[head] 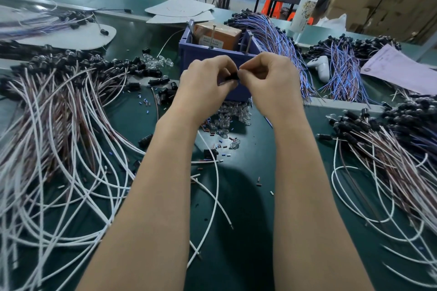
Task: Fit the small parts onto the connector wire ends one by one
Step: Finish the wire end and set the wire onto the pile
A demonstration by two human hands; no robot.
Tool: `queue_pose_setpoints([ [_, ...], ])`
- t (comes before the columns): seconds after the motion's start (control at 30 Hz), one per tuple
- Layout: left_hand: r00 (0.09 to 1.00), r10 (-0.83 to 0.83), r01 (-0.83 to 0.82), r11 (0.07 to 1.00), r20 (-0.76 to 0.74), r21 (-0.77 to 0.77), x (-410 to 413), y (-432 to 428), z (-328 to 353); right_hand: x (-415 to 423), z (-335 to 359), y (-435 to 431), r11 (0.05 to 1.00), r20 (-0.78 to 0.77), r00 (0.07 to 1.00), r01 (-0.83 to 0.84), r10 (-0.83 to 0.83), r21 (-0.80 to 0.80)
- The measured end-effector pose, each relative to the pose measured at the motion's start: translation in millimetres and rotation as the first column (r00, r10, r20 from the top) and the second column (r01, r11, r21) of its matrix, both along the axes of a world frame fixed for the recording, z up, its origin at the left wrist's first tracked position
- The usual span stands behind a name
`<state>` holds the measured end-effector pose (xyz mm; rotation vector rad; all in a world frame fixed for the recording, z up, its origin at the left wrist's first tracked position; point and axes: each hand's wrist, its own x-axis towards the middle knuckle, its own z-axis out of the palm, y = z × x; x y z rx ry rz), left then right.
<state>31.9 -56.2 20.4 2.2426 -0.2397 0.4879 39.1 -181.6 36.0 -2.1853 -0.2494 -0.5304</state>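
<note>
Head view: left hand (208,80) and right hand (267,78) pinch a black part (233,76) before the bin (189,54). Probably light, stiff, slippery; pinch its ends.

Blue bin (196,53) w/ orange box (220,34) inside; bottle (303,10), white controller (320,66), paper (397,68) at right.

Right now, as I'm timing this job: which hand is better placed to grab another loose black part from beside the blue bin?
Probably left: the loose black parts lie beside the left hand; the right hand would have to cross over. Both pinch the black piece.
</note>
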Motion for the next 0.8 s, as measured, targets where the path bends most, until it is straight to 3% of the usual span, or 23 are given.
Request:
queue_pose_setpoints([
  [0.1,0.999,0.0,0.0,1.0,-0.038,0.0,-0.7,0.8,-0.8,0.6,-2.4,-3.4,0.994,-0.016,0.999,-0.041,0.043,0.101],
  [0.2,0.999,-0.045,0.042,0.996,-0.031,-0.073,0.5,2.6,-1.6,1.6,-6.7,-6.0,0.939,-0.071,0.991,-0.082,0.111,0.334],
  [0.3,0.997,-0.08,0.082,0.984,0.02,-0.156,0.9,2.4,-1.3,2.4,-10.2,-5.3,0.771,-0.145,0.96,-0.098,0.24,0.629],
  [0.37,0.995,-0.086,0.093,0.983,0.05,-0.157,0.7,1.6,-1.1,3.0,-11.3,-4.6,0.663,-0.162,0.934,-0.097,0.319,0.743],
  [0.67,0.994,-0.056,0.064,0.995,0.097,-0.081,2.1,3.0,0.4,3.1,-15.7,-0.7,0.576,-0.191,0.895,-0.086,0.404,0.813],
  [0.8,0.994,-0.05,0.065,0.985,0.096,-0.161,1.6,-1.4,1.2,3.7,-13.2,-1.4,0.557,-0.174,0.909,-0.074,0.379,0.827],
])
